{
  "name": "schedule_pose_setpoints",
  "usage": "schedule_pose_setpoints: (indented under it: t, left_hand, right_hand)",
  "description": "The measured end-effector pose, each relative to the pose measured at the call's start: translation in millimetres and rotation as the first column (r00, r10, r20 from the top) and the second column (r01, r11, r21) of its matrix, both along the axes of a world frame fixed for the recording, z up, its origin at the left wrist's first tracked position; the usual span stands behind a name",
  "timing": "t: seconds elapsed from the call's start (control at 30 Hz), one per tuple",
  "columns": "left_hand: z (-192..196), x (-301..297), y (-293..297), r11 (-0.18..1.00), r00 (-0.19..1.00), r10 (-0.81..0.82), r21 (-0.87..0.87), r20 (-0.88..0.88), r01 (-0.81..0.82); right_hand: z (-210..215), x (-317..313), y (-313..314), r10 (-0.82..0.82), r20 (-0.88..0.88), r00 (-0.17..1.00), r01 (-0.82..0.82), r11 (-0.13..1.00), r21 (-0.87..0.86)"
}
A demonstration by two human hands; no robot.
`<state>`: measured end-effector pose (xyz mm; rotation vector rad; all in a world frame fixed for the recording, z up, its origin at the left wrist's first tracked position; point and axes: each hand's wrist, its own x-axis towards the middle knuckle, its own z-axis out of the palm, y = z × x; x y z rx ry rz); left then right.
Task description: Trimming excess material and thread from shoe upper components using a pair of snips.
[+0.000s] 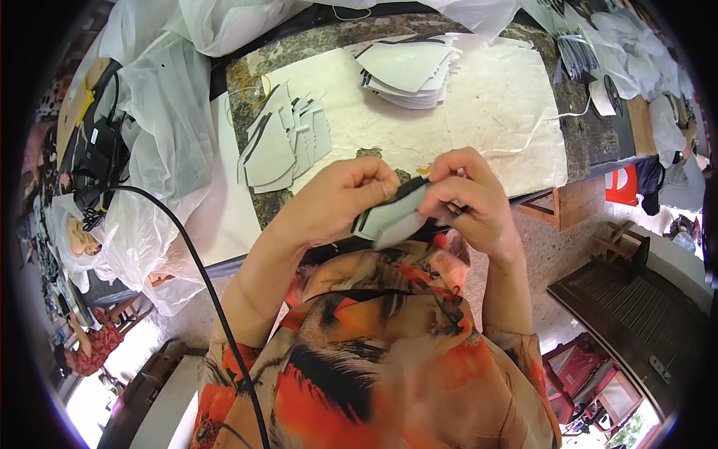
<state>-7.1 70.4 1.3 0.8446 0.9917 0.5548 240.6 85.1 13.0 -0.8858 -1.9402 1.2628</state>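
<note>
Near the front edge of the table I hold a small pale grey cut piece with a black edge strip (391, 215), which looks like sheet material. Along its black edge, the thumb and fingertips of my left hand (333, 198) pinch the left end. My right hand (475, 202) is closed on the other end with bent fingers. A lower part of the piece is slightly blurred. Beyond my hands, a neat stack of similar pieces (404, 66) lies on the white sheet (493, 97). More such pieces (273, 153) lie fanned out and overlapping to the left.
A spool of white tape (602, 97) stands at the right, its end trailing over the sheet. Translucent plastic bags (168, 112) crowd the left side. A black cable (198, 258) hangs across my left arm. A dark wooden bench (624, 322) stands at the right.
</note>
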Motion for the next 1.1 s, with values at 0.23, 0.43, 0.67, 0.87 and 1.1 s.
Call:
schedule_pose_setpoints:
  t: [0.23,0.43,0.67,0.87,1.1]
  left_hand:
    - [8,10,-4,0.669,0.705,0.286,0.662,-0.649,0.338]
    - [57,5,3,0.92,0.962,0.044,0.386,-0.268,0.066]
    - [50,-2,8,0.986,0.972,-0.113,0.097,-0.206,0.135]
    - [32,-22,-11,0.997,0.99,0.073,0.003,-0.12,-0.073]
    - [38,-19,-23,0.978,0.979,0.197,-0.083,0.051,-0.192]
  right_hand:
    - [15,15,-5,-0.218,-0.188,0.958,0.17,0.955,-0.242]
    - [27,3,1,-0.12,-0.103,0.987,0.052,0.858,-0.51]
    - [21,-4,15,-0.068,-0.076,0.995,0.037,0.933,-0.357]
    - [33,11,22,0.109,0.144,0.984,-0.132,0.977,0.165]
    - [44,-7,27,0.019,0.462,0.887,-0.139,0.964,0.228]
